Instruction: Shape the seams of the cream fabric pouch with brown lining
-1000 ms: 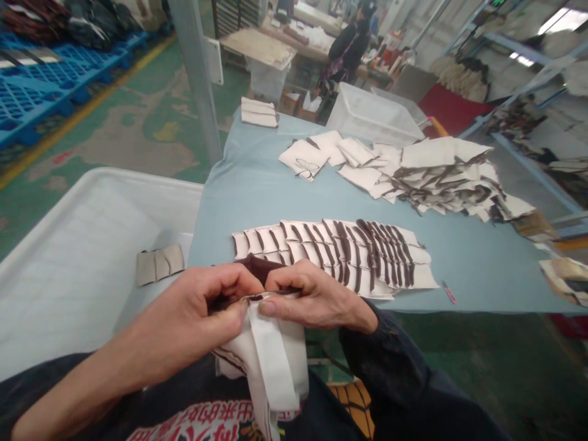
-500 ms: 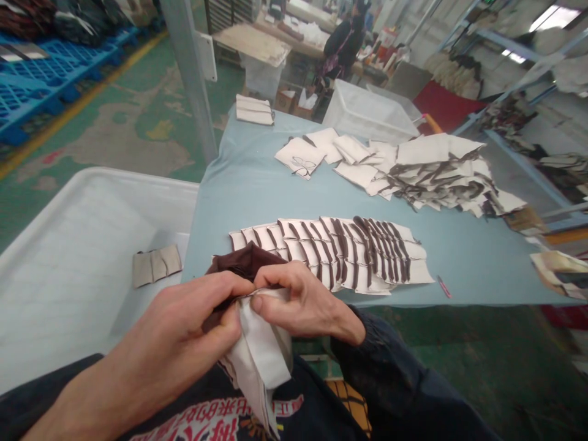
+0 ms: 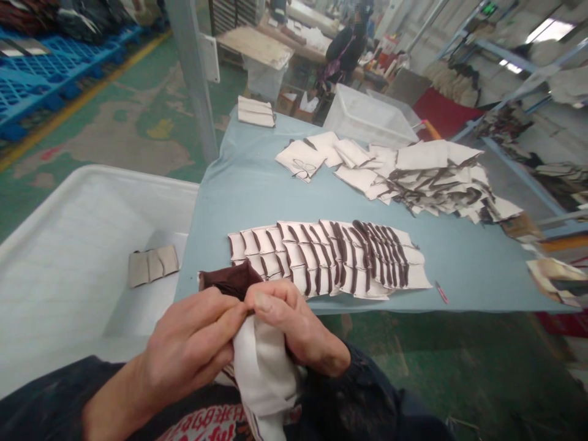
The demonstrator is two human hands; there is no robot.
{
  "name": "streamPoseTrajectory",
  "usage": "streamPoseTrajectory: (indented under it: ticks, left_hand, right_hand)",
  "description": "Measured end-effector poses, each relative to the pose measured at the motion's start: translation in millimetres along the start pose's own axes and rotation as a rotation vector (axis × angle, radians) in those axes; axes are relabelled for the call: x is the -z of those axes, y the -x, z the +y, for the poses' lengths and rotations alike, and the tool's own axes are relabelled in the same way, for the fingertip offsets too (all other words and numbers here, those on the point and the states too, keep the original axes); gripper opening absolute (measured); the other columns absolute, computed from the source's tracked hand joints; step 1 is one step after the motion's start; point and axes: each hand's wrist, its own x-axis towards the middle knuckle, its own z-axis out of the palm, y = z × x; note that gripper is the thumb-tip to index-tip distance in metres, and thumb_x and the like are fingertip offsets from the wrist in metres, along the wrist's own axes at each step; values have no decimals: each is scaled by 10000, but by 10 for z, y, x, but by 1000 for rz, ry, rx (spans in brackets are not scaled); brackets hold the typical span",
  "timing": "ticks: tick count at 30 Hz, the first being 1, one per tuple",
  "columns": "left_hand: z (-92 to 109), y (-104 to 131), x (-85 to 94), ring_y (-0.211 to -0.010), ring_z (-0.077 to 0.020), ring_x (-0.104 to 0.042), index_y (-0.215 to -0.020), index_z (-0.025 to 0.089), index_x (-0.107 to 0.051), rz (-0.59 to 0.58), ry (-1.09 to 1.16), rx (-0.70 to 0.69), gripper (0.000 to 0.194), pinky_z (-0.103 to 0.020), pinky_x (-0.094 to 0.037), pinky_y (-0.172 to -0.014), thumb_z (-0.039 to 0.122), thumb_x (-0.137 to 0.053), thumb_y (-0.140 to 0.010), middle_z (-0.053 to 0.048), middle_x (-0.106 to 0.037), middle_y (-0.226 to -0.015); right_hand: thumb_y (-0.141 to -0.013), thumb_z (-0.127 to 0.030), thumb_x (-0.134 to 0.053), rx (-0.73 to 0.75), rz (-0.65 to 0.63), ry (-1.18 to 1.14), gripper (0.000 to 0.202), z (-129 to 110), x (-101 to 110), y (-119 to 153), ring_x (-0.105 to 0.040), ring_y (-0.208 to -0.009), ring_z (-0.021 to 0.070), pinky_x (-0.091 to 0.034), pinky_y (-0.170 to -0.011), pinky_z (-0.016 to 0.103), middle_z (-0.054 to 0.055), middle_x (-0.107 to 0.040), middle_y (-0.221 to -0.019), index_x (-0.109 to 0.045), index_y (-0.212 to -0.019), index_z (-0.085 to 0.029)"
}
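My left hand [image 3: 195, 340] and my right hand [image 3: 294, 321] meet at the fingertips, both closed on one fabric piece. That fabric piece [image 3: 261, 367] is white on the part hanging below my fingers, with a dark brown section [image 3: 234, 278] showing above them. The exact edge between my fingers is hidden. Just beyond my hands, on the table, lies an overlapping row of white fabric pieces with dark brown edges [image 3: 316, 248]. A small red-handled tool [image 3: 441, 292], its kind unclear, rests right of the row.
The table [image 3: 239, 184] has a pale blue-green cover. A heap of white and dark pieces [image 3: 441, 171] lies at its far right, near glasses [image 3: 304, 166]. A white bin [image 3: 96, 184] stands at left, with a folded piece [image 3: 153, 266] inside. A person [image 3: 344, 49] is in the background.
My hands have moved slightly down and left with the fabric piece, and my right thumb now lies higher across the fingers. The hanging white part looks wider and more turned toward me.
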Motion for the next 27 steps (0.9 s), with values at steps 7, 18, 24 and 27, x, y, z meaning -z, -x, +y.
streamPoseTrajectory:
  ticks: [7,18,24,27]
  left_hand:
    - [-139,-97,-62,-987,-221,-822,-1422,295,-676,80,25,-171,480,-346,-659,-944,45,-602,-1020,-76,-890,-1221]
    - [44,-125,250,-652,-149,-771,-1381,283,-688,-63,-114,93,347,-284,-712,-864,270,-679,-1035,44,-850,-921]
    - [87,-211,53,-726,-202,-766,-1152,254,-756,11,-28,166,231,-263,-651,-658,448,-704,-1037,-9,-791,-828]
    - [117,-259,-94,-717,-201,-727,-1067,242,-746,27,31,175,266,-271,-631,-638,499,-681,-1061,-16,-748,-794]
  right_hand:
    - [-706,-658,-1023,3,35,-175,645,88,-13,-94,-326,-518,109,-272,-497,297,-52,-451,-598,-523,-672,-254]
    - [-862,-584,-941,176,-100,241,508,-221,256,46,-286,-530,70,-244,-469,216,-96,-419,-594,-632,-729,-204]
    - [-921,-363,-793,329,-119,436,286,-274,278,84,-304,-520,71,-299,-454,199,-90,-461,-613,-625,-743,-215]
    - [-851,-208,-669,480,-102,565,159,-298,257,108,-348,-506,68,-303,-464,198,-88,-482,-603,-598,-710,-226]
